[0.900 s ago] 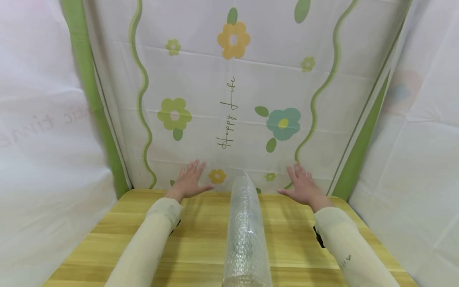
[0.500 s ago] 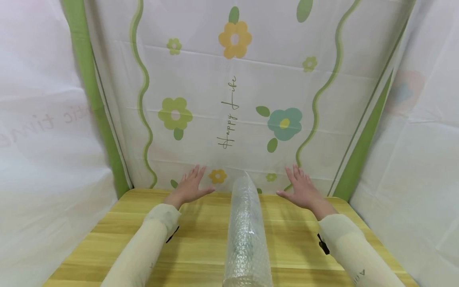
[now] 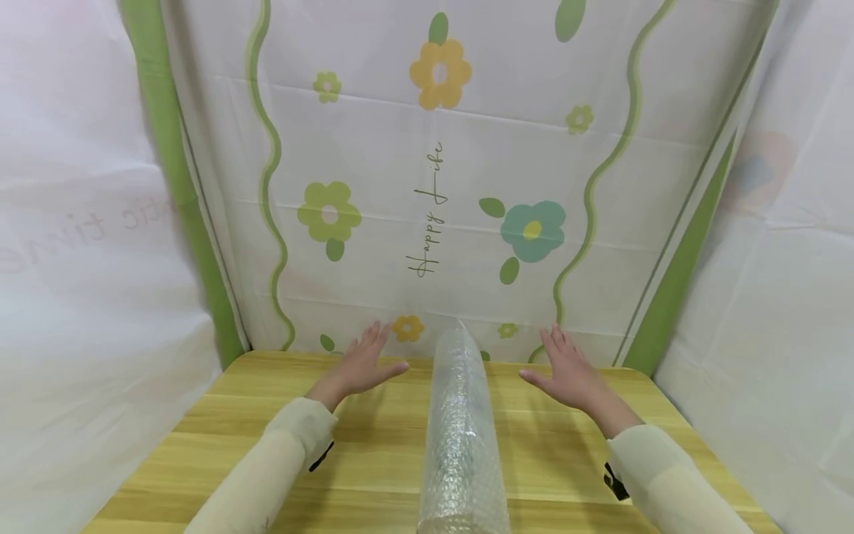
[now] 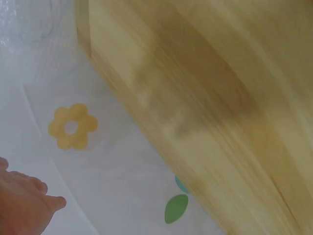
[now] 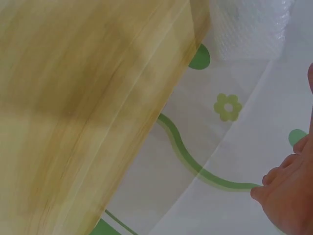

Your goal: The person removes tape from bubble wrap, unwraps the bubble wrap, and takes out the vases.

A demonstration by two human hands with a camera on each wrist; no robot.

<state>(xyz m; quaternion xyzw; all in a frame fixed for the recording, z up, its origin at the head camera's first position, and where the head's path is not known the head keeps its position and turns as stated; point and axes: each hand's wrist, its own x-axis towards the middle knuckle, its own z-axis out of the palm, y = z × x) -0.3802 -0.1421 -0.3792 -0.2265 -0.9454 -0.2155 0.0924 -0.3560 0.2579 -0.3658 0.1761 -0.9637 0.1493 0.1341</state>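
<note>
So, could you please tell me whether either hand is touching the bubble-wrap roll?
No, the head view shows the left hand and right hand apart from the bubble-wrap roll, one on each side.

Hands: two, a left hand and a right hand. Sleeves: two, a left sleeve and a right sleeve. Rolls: one roll of bubble wrap. Tables: one table. Cloths: three, a far cloth, a left cloth and a right cloth. Whole flowers on the far cloth: seven, comprising two orange flowers, four green flowers and one teal flower. Wavy lines there: two, one left wavy line and one right wavy line.
</note>
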